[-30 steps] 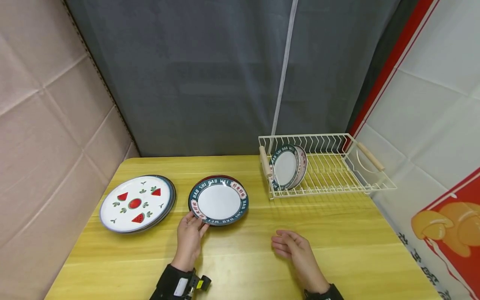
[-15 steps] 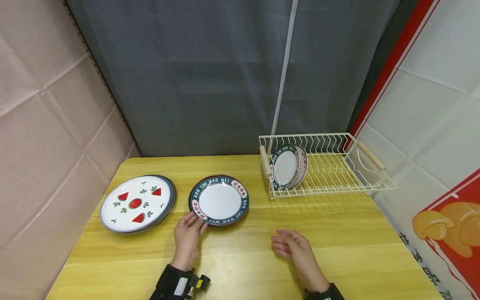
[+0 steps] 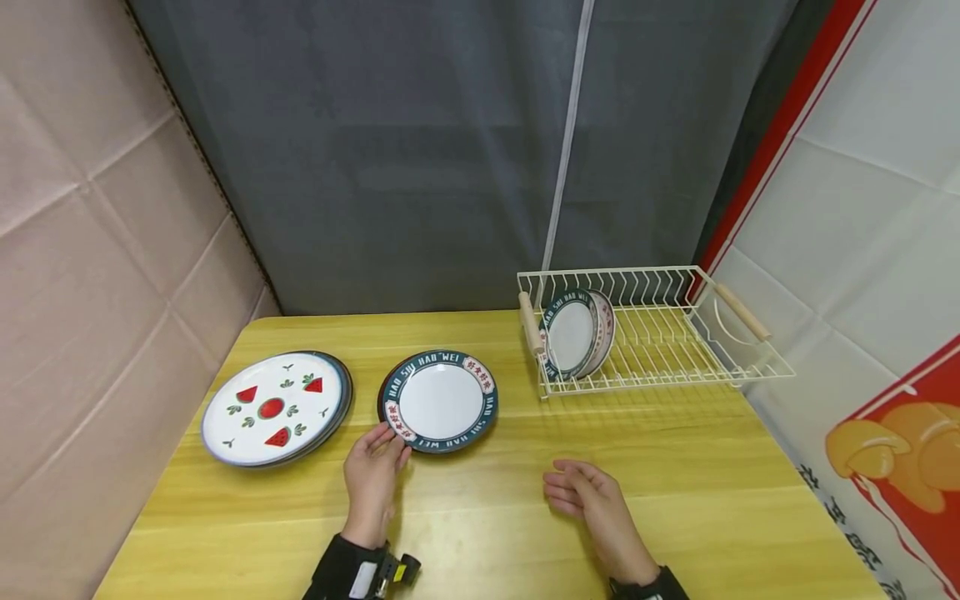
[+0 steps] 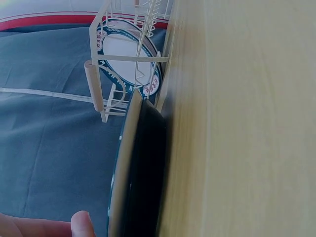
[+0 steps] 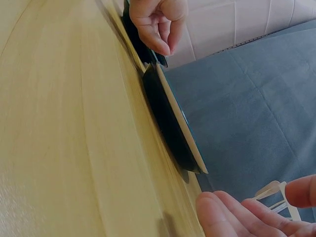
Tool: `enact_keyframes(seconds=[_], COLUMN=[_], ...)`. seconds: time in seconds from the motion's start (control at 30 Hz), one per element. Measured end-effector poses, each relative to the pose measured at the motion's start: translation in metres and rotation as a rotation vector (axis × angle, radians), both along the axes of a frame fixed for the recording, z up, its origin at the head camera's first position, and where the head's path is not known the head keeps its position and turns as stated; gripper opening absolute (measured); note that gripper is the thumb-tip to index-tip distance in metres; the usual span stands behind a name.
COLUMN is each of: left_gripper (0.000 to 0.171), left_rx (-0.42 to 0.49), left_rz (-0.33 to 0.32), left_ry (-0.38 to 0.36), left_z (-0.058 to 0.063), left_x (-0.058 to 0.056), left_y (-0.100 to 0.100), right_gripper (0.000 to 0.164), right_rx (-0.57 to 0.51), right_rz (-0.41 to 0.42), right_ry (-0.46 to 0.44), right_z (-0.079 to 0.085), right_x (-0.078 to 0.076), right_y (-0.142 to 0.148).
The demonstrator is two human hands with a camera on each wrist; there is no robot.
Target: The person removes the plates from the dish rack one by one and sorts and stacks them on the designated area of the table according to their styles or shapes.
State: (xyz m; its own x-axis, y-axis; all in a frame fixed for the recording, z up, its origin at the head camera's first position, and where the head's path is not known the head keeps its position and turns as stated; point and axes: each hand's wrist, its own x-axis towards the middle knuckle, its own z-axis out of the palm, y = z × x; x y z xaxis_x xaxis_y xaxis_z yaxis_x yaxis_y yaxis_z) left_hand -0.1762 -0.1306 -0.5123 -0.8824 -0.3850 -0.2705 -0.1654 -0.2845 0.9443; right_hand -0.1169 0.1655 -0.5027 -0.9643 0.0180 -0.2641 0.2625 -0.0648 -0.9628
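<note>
In the head view, a round white plate (image 3: pixel 441 402) with a teal lettered rim lies in the middle of the wooden table, on top of a darker dish whose edge shows at its left. My left hand (image 3: pixel 372 479) pinches the plate's near-left rim with its fingertips; the thumb (image 4: pixel 82 224) shows low in the left wrist view. From the right wrist camera, the stack's dark side (image 5: pixel 168 118) faces me, with the left fingertips at its edge. My right hand (image 3: pixel 600 508) hovers at the table's front right, fingers relaxed and holding nothing.
At left lies a stack of larger plates, topped by a white watermelon-patterned plate (image 3: pixel 270 433). A cream wire dish rack (image 3: pixel 660 387) with wooden handles stands at the back right. In its left end a teal-rimmed plate (image 3: pixel 572 337) stands upright beside a pink-patterned dish (image 3: pixel 604 335).
The top plate has shifted slightly, so the red edge behind its far rim no longer shows. My left hand has slid a little left with its rim. My right hand has stayed still.
</note>
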Motion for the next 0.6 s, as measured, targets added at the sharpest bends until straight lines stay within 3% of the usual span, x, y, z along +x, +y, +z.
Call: enact_keyframes(seconds=[0.6], left_gripper=[0.045], left_rx=[-0.054], left_rz=[-0.062], left_ry=[0.010], left_z=[0.009], left_x=[0.020], left_y=[0.013], right_gripper=[0.039], right_rx=[0.009], right_rz=[-0.038], right_ry=[0.022], right_z=[0.004], right_x=[-0.002], right_y=[0.001])
